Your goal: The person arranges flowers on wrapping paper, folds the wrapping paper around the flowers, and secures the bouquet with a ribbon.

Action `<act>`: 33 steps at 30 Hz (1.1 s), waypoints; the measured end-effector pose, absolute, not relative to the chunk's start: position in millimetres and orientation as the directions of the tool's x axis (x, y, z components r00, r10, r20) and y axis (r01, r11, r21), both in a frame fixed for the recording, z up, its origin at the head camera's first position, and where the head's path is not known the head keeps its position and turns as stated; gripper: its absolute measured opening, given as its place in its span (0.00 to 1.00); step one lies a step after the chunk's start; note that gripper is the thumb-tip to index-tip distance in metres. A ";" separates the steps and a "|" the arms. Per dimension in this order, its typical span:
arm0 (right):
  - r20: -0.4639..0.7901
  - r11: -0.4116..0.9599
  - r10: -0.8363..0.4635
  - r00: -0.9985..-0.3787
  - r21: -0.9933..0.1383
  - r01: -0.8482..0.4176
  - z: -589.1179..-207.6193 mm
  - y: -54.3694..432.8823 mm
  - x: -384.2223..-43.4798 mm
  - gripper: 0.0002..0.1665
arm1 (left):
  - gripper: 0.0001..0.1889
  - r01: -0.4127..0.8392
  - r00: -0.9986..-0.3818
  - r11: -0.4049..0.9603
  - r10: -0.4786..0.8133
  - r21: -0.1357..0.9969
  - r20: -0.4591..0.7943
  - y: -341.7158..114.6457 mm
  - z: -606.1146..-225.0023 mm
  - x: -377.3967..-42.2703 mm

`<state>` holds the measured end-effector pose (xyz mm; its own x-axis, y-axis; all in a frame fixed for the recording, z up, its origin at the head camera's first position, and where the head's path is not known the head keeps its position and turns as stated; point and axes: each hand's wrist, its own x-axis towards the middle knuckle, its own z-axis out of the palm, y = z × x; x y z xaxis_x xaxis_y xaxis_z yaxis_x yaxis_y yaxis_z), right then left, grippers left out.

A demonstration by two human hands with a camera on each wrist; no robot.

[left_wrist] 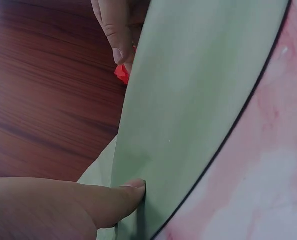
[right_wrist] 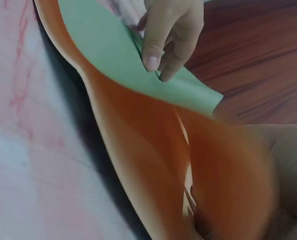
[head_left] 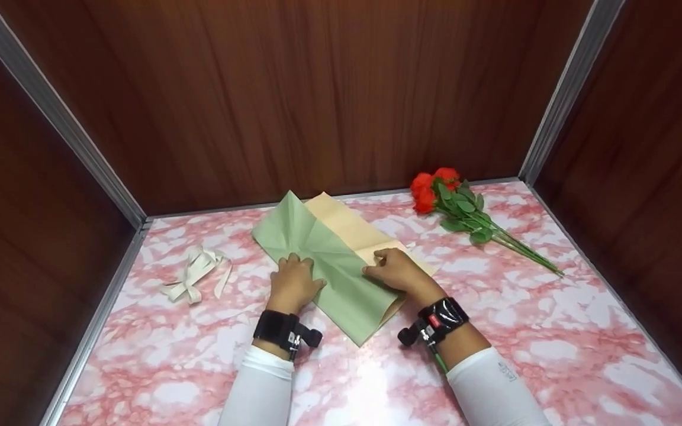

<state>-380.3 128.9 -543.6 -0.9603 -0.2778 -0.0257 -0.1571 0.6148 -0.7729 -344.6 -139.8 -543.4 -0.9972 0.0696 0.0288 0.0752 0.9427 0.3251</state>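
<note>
A creased wrapping paper, green on one face and peach on the other, lies folded over at an angle in the head view. My left hand rests on its green part with fingers spread; its thumb lies against the green face in the left wrist view. On the right, my right hand grips the paper near the peach part, fingers curled. The right wrist view shows the peach underside bowed up off the table, hiding much of that hand. The near green corner points toward me.
Red roses with green leaves and long stems lie at the back right. A cream ribbon sits loosely looped at left. Dark wood-look panels wall the marbled pink table at the back and both sides.
</note>
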 end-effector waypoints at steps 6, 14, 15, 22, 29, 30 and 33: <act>-0.017 0.592 -0.326 -0.945 -0.783 -0.190 -544.6 126.4 -378.4 0.20 | 0.30 0.070 -0.998 0.940 0.067 0.333 0.021 -138.6 -545.0 -343.1; -0.030 0.493 -0.343 -0.939 -0.857 -0.153 -538.2 126.4 -373.5 0.10 | 0.31 0.064 -0.998 0.940 0.059 0.334 0.025 -136.1 -542.6 -343.3; -0.009 0.488 -0.342 -0.940 -0.856 -0.170 -536.2 126.9 -374.0 0.09 | 0.32 0.061 -0.998 0.940 0.055 0.337 0.028 -136.5 -542.1 -344.0; 0.194 0.516 -0.345 -0.918 -0.778 -0.358 -511.0 137.1 -371.9 0.08 | 0.33 -0.023 -0.995 0.910 -0.063 0.413 0.082 -146.1 -539.5 -354.0; 0.269 0.556 -0.375 -0.887 -0.700 -0.448 -480.9 163.4 -364.3 0.08 | 0.43 -0.107 -0.917 0.816 -0.302 0.568 0.260 -165.8 -529.8 -361.0; 0.278 0.569 -0.371 -0.886 -0.686 -0.454 -477.7 166.9 -363.8 0.08 | 0.46 -0.097 -0.892 0.806 -0.331 0.584 0.309 -167.7 -527.2 -360.6; 0.306 0.614 -0.365 -0.879 -0.631 -0.474 -470.7 175.3 -362.2 0.07 | 0.55 -0.020 -0.809 0.807 -0.360 0.590 0.465 -168.1 -516.6 -355.4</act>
<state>-362.2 175.3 -470.7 -0.8795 -0.3649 0.3055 -0.4740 0.6138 -0.6313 -355.4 -168.1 -516.6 -0.8085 -0.3601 0.4654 -0.0197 0.8070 0.5902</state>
